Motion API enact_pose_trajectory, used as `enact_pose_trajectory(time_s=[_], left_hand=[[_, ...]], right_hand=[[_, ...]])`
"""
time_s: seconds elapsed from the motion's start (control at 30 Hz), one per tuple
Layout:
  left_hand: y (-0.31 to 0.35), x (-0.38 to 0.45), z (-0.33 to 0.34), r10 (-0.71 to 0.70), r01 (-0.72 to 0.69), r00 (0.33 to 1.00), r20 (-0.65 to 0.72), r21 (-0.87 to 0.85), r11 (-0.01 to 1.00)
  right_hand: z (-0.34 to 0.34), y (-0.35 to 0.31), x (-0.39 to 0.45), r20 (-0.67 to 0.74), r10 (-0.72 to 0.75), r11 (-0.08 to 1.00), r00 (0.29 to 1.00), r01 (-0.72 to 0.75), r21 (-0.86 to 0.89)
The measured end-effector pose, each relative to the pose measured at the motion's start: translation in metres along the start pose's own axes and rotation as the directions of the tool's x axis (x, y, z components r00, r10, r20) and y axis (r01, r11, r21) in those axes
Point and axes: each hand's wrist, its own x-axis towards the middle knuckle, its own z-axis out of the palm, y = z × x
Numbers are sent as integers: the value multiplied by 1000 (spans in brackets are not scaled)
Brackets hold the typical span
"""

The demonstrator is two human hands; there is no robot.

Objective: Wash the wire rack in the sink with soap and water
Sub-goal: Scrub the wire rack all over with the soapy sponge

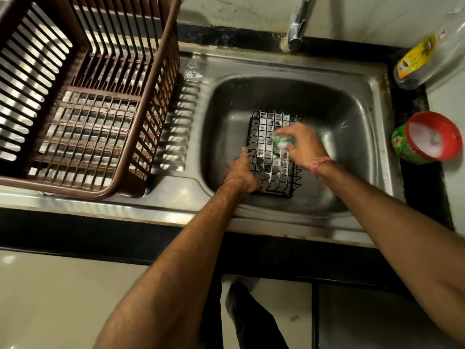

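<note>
Now, rack: the black wire rack (273, 152) is lying in the sink (352, 117), near the middle of the basin floor, and suds are clinging to its grid.
Left hand: the left hand (242, 173) is curling round the rack's near left edge and pinning it down.
Right hand: the right hand (300, 144) is pinching a green scrubber (284, 141) and pressing it onto the rack's middle; the hand is blurring, so it looks to be scrubbing.
Tap: the tap (298, 23) is standing at the far rim, and no stream is showing from it.
Soap: a red-rimmed soap tub (427, 137) is sitting open on the right counter, just beside the sink's edge.
Bottle: a clear bottle (427, 59) with a yellow label is lying at the far right.
Basket: a brown basket (83, 96) is standing on the drainboard to the left.
Risk, slip: the wires are looking soapy, so the left hand's one-sided hold is likely weakening; a hard stroke could be skidding the rack across the steel.
Risk, snag: the scrubber could be catching on a wire end and tearing, or dragging fingertips into the grid.
Risk, tub: a wide right elbow swing could be knocking the tub off its spot.
Risk, rinse: with no water showing, suds could be drying on the wires.
</note>
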Motion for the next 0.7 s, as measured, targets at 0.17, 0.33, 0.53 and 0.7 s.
enact_pose_trajectory(time_s=[0.17, 0.33, 0.53, 0.7], left_hand=[[2, -4, 0, 26, -26, 1000, 4, 33, 999], [2, -3, 0, 21, -21, 1000, 23, 35, 999], [2, 1, -1, 6, -6, 1000, 24, -31, 999], [2, 0, -3, 7, -7, 1000, 24, -23, 1000]], right_hand=[[10, -9, -6, 9, -24, 999, 1000, 24, 36], [10, 1, -38, 311, -171, 985, 935, 153, 82], [19, -9, -13, 116, -52, 992, 992, 38, 121], [28, -19, -18, 19, -86, 991, 996, 84, 105]])
